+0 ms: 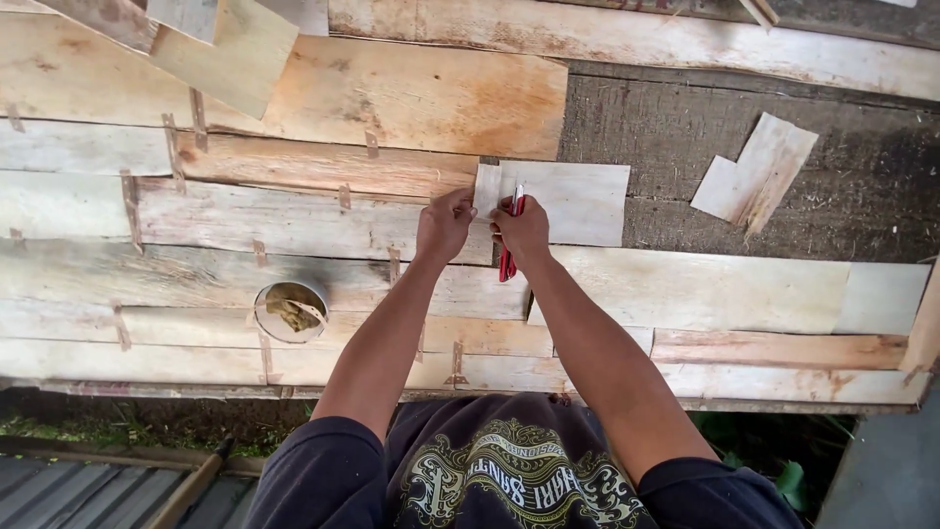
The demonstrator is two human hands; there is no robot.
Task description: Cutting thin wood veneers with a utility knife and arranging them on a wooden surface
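while the right hand [524, 227] is closed around a red-handled cutter [509, 240], blade end pointing up onto a pale veneer sheet [578, 201], the left hand [446, 223] pinches that sheet's left edge between thumb and fingers. the sheet lies on overlapping veneer strips [245, 220] joined by small tape pieces [129, 201]. lower left sits a round tape roll [291, 312]; farther right, loose veneer offcuts [756, 174] rest on the dark bare board [685, 127].
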